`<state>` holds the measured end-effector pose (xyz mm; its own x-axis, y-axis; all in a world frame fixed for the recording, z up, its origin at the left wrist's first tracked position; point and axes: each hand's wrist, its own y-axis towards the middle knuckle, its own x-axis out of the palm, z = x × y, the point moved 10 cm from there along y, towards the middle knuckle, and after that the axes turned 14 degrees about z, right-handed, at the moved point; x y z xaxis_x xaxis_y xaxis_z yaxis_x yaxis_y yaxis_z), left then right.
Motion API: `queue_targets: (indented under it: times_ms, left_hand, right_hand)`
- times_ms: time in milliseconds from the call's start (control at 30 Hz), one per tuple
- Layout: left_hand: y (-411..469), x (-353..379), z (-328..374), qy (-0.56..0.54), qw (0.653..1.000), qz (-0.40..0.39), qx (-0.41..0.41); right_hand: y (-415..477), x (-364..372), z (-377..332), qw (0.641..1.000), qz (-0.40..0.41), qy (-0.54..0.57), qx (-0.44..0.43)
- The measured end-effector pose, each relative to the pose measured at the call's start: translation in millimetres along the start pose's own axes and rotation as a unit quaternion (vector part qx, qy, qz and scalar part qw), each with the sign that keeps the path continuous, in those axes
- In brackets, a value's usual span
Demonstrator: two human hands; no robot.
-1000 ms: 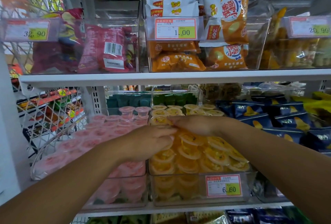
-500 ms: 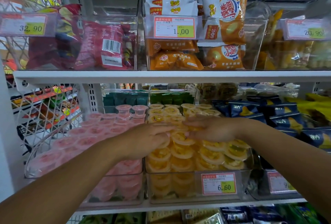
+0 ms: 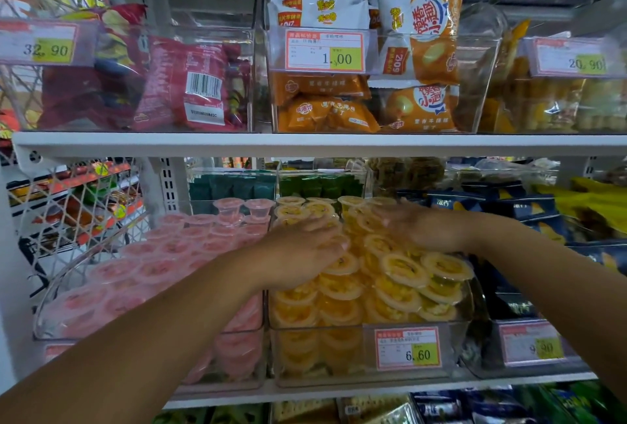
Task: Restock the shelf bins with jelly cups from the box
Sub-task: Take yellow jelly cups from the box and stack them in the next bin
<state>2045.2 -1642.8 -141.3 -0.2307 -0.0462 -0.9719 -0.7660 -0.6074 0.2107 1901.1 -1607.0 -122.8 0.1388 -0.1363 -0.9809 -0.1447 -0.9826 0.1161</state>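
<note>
While both hands lie flat, round glossy yellow jelly cups fill the clear bin.

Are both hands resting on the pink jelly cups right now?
No, the left hand and right hand lie on the yellow jelly cups.

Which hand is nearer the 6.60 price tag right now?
Left. The left hand lies on the yellow jelly cups above and left of the 6.60 price tag; the right hand rests farther back on the pile.
</note>
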Motion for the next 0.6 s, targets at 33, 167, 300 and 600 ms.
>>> queue_targets:
  times_ms: [33, 167, 300, 600]
  left_hand:
    - [0.4, 3.8, -0.5, 0.013, 1.0, -0.011, 0.002]
    - [1.0, 7.4, -6.9, -0.005, 1.0, -0.02, -0.019]
    - [1.6, 8.9, -8.3, -0.004, 0.999, -0.032, -0.016]
    - [13.9, -2.9, -14.7, -0.008, 0.999, 0.038, -0.024]
  right_hand:
    - [-1.6, 6.1, 5.5, 1.0, -0.012, -0.02, 0.009]
    - [2.9, 25.8, 4.5, 0.998, -0.013, -0.058, 0.002]
    - [6.9, 30.6, -1.1, 0.999, -0.014, -0.044, 0.002]
    - [-12.1, -25.4, 6.2, 0.986, 0.022, 0.157, 0.047]
